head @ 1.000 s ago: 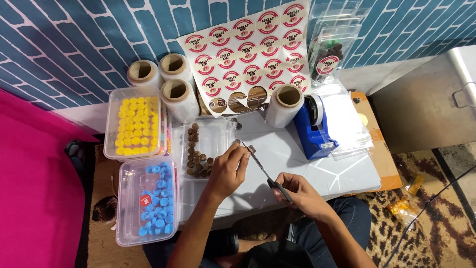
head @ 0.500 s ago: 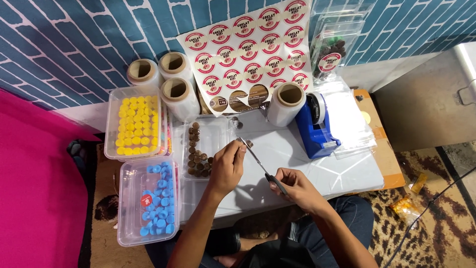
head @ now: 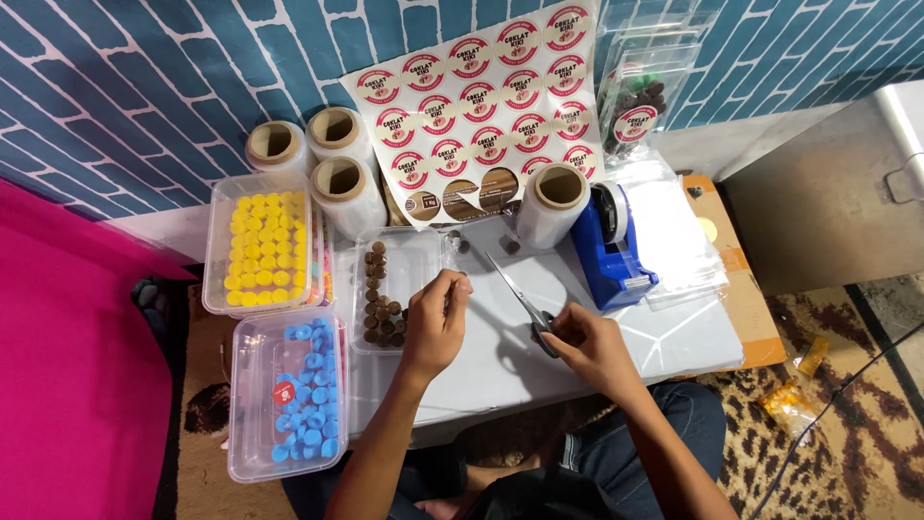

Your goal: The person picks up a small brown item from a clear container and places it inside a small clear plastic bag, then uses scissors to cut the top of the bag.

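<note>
My right hand (head: 587, 347) grips the handles of a pair of scissors (head: 518, 300), whose blades point up and left over the white table (head: 674, 337). My left hand (head: 438, 318) is closed, fingers pinched at its tip beside a clear tray of brown chocolates (head: 385, 299). What it pinches is too small to make out; it may be a thin clear wrapper.
A clear box of yellow pieces (head: 260, 241) and one of blue pieces (head: 289, 395) sit at the left. Several rolls of clear film (head: 337, 159), a sticker sheet (head: 481, 106), another roll (head: 553, 202), a blue tape dispenser (head: 616, 250) and clear bags (head: 688, 250) stand behind.
Both hands have shifted slightly; the scissors stay in my right hand, the blades now a little lower and nearer my left hand's fingertips.
</note>
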